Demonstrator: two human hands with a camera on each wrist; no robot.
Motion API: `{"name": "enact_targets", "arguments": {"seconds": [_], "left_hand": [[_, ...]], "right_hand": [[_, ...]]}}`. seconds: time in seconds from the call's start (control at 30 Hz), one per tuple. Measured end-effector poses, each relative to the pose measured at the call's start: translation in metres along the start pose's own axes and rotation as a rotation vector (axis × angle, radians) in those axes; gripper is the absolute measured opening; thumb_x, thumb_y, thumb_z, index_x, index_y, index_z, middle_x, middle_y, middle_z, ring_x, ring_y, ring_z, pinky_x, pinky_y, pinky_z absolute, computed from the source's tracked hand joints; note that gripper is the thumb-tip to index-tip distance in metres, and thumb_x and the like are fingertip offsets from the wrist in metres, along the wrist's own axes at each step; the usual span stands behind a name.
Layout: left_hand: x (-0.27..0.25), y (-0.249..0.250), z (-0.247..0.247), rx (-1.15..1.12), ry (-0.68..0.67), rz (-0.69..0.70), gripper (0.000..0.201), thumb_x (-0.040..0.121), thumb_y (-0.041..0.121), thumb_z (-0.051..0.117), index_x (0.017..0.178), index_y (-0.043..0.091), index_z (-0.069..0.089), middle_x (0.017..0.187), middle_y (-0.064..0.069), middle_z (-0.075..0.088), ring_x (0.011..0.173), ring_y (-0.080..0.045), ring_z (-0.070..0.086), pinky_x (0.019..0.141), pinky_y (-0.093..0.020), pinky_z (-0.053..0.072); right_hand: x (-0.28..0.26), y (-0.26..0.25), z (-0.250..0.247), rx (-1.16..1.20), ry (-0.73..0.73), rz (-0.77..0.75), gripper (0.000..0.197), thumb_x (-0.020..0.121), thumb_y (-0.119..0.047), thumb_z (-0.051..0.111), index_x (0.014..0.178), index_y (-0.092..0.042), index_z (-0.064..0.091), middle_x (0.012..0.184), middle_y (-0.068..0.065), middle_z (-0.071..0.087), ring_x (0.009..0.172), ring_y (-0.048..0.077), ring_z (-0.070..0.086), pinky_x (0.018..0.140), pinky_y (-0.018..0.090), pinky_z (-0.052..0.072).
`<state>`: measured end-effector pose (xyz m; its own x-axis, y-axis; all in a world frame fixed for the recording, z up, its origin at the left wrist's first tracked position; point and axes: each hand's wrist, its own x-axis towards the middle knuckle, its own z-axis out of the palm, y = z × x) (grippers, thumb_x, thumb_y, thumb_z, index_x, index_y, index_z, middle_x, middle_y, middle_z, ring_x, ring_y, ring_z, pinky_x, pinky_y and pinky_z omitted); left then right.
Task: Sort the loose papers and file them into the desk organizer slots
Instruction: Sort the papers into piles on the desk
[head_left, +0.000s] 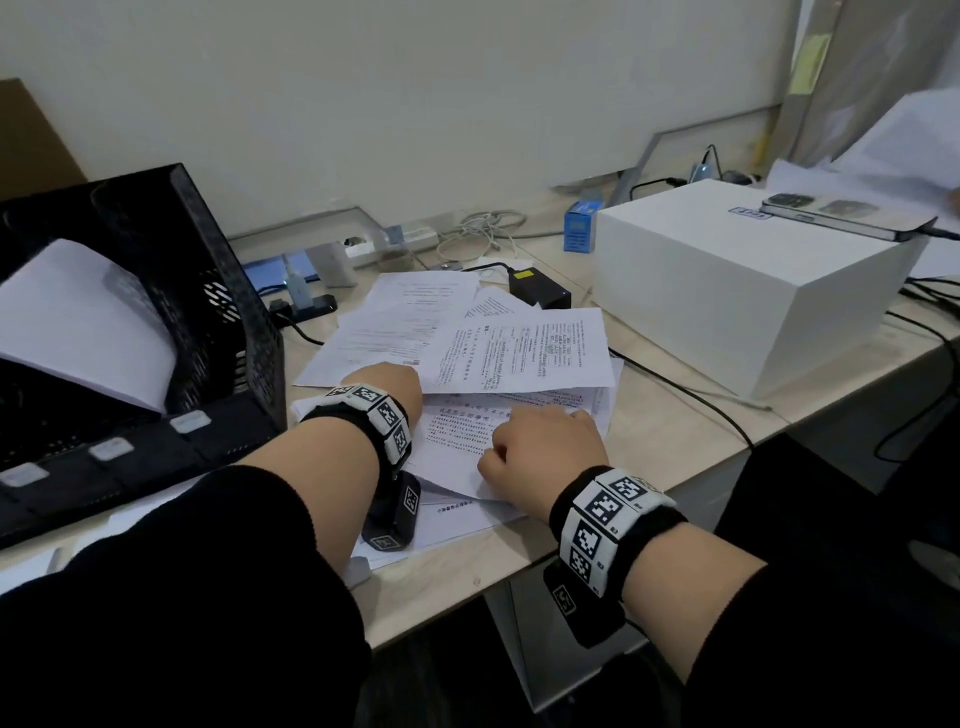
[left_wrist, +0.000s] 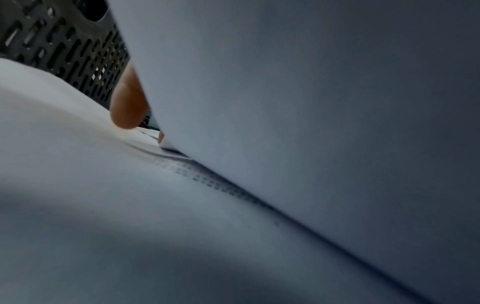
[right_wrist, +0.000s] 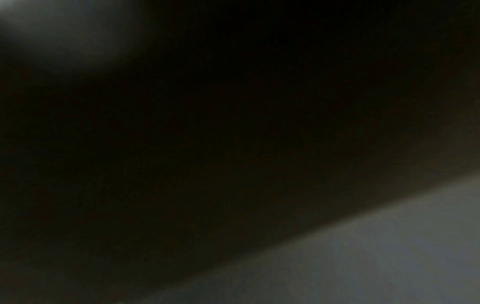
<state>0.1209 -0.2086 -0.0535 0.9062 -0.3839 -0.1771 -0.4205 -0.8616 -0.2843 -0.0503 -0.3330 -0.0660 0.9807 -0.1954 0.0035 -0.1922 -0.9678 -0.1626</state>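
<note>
Two hands work a loose pile of papers (head_left: 457, 353) near the front edge of the surface (head_left: 675, 441): the left hand (head_left: 387, 384) has its fingers tucked under one printed sheet (head_left: 519, 353), hidden, so I cannot tell their grip, though one fingertip (left_wrist: 127, 102) presses the paper below. The right hand (head_left: 540, 452) rests on a lower sheet (head_left: 457, 431), fingers loosely curled, holding nothing. One black organizer (head_left: 208, 312) stands at the left edge with one white sheet (head_left: 88, 322) inside; one white box (head_left: 737, 280) sits toward the right edge.

Dim, soft indoor light; head view clear, left wrist blurred, right wrist nearly black.
</note>
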Motion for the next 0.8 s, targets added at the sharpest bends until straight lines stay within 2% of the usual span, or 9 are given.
{"name": "enact_targets", "arguments": {"seconds": [0.1, 0.17, 0.27, 0.33, 0.43, 0.53, 0.67, 0.73, 0.8], "left_hand": [[-0.002, -0.004, -0.004, -0.002, -0.003, -0.012, 0.030, 0.095, 0.009, 0.048, 0.115, 0.018, 0.069, 0.112, -0.005, 0.069, 0.100, -0.028, 0.065, 0.085, -0.037, 0.053], [-0.008, -0.005, -0.006, -0.027, 0.054, -0.014, 0.029, 0.094, 0.007, 0.047, 0.111, 0.018, 0.068, 0.103, -0.004, 0.066, 0.094, -0.027, 0.062, 0.082, -0.036, 0.051], [-0.018, -0.004, -0.005, -0.169, 0.137, -0.014, 0.026, 0.097, 0.007, 0.042, 0.103, 0.018, 0.064, 0.100, -0.005, 0.063, 0.095, -0.030, 0.062, 0.082, -0.038, 0.050], [-0.030, -0.006, -0.005, -0.334, 0.192, -0.020, 0.019, 0.100, 0.013, 0.041, 0.091, 0.017, 0.057, 0.096, -0.008, 0.065, 0.089, -0.030, 0.059, 0.079, -0.037, 0.050], [-0.062, -0.007, -0.007, -0.485, 0.311, 0.013, 0.023, 0.099, 0.022, 0.043, 0.079, 0.016, 0.050, 0.075, -0.003, 0.058, 0.076, -0.028, 0.057, 0.066, -0.033, 0.045], [-0.104, 0.002, -0.008, -0.584, 0.398, 0.091, 0.020, 0.098, 0.025, 0.046, 0.083, 0.016, 0.056, 0.071, 0.001, 0.055, 0.074, -0.028, 0.056, 0.064, -0.035, 0.045], [-0.152, 0.019, 0.000, -0.694, 0.390, 0.102, 0.007, 0.095, 0.024, 0.054, 0.096, 0.024, 0.061, 0.089, 0.000, 0.068, 0.085, -0.026, 0.061, 0.073, -0.035, 0.051], [-0.169, 0.027, 0.006, -0.749, 0.375, 0.125, 0.007, 0.091, 0.022, 0.057, 0.095, 0.027, 0.060, 0.093, 0.002, 0.071, 0.088, -0.025, 0.063, 0.075, -0.034, 0.051], [-0.181, 0.031, 0.013, -0.823, 0.355, 0.176, 0.012, 0.087, 0.020, 0.061, 0.091, 0.032, 0.059, 0.094, 0.007, 0.072, 0.092, -0.018, 0.066, 0.082, -0.034, 0.053]], "right_hand": [[-0.002, 0.001, 0.004, 0.023, 0.021, -0.004, 0.031, 0.094, -0.041, 0.037, 0.074, -0.024, 0.052, 0.089, -0.003, 0.051, 0.086, 0.023, 0.043, 0.090, 0.043, 0.037], [-0.004, 0.002, 0.005, 0.051, 0.023, -0.007, 0.031, 0.094, -0.044, 0.038, 0.082, -0.026, 0.060, 0.096, -0.004, 0.055, 0.091, 0.023, 0.048, 0.092, 0.043, 0.038], [-0.007, 0.008, 0.005, 0.142, 0.016, 0.015, 0.038, 0.094, -0.051, 0.039, 0.097, -0.030, 0.071, 0.106, -0.007, 0.062, 0.103, 0.022, 0.055, 0.096, 0.043, 0.039], [-0.012, 0.012, 0.001, 0.291, 0.010, 0.039, 0.038, 0.095, -0.055, 0.040, 0.103, -0.034, 0.072, 0.105, -0.014, 0.066, 0.103, 0.016, 0.058, 0.100, 0.042, 0.037], [-0.026, 0.014, -0.005, 0.601, 0.055, 0.088, 0.032, 0.097, -0.058, 0.045, 0.101, -0.036, 0.068, 0.100, -0.025, 0.064, 0.100, 0.006, 0.059, 0.102, 0.038, 0.039], [-0.042, 0.008, -0.011, 0.924, 0.182, 0.149, 0.035, 0.095, -0.059, 0.051, 0.103, -0.032, 0.071, 0.103, -0.016, 0.071, 0.097, 0.011, 0.066, 0.088, 0.032, 0.051], [-0.057, -0.005, -0.019, 1.331, 0.041, 0.332, 0.042, 0.091, -0.068, 0.055, 0.106, -0.030, 0.065, 0.102, -0.001, 0.075, 0.073, 0.021, 0.070, 0.058, 0.030, 0.051], [-0.060, -0.008, -0.017, 1.481, 0.009, 0.425, 0.038, 0.092, -0.059, 0.059, 0.110, -0.025, 0.064, 0.102, 0.006, 0.076, 0.067, 0.025, 0.071, 0.052, 0.029, 0.049], [-0.063, -0.009, -0.014, 1.557, 0.039, 0.481, 0.024, 0.099, -0.036, 0.057, 0.112, -0.017, 0.061, 0.097, 0.011, 0.075, 0.057, 0.024, 0.066, 0.047, 0.027, 0.047]]}}
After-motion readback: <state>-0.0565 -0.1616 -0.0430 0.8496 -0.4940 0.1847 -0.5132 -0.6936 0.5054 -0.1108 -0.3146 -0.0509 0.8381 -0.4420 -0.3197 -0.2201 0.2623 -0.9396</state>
